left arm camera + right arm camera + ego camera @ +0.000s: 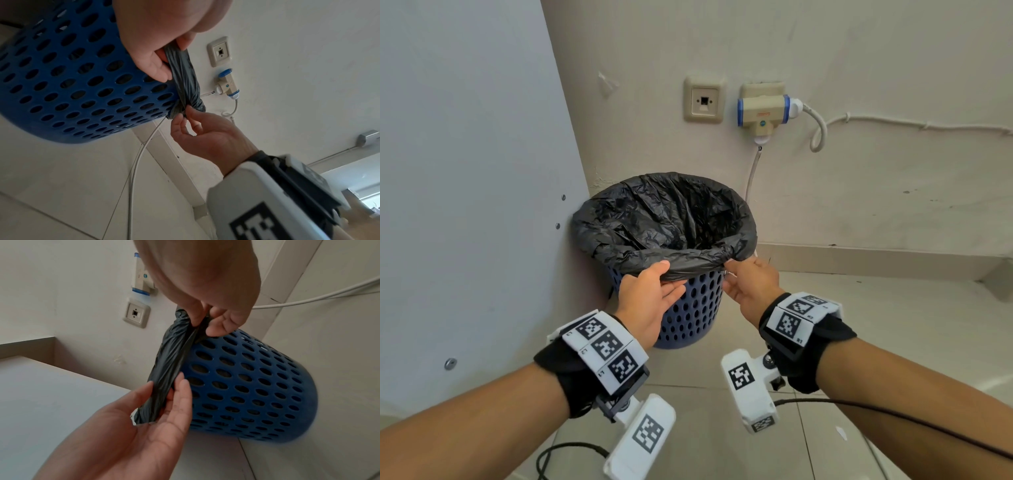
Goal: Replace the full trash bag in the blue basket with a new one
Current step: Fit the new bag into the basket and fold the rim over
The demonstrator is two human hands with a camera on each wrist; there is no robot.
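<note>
A blue perforated basket [695, 315] stands on the floor in a corner, lined with a black trash bag [664, 219] whose edge is folded over the rim. My left hand [650, 294] holds the bag's rolled near edge, thumb on top and fingers beneath. My right hand [750, 281] pinches the same edge further right, at a bunched knot. The left wrist view shows the right hand [185, 120] pinching the knot of the bag [185, 78] against the basket [72, 81]. In the right wrist view the bag's edge [172, 363] lies stretched between both hands.
A grey panel [465, 171] stands close on the basket's left. On the wall behind are a data socket [703, 99] and a plug adapter [763, 111] with white cables; one cable [751, 178] runs down behind the basket. Tiled floor [859, 325] lies to the right.
</note>
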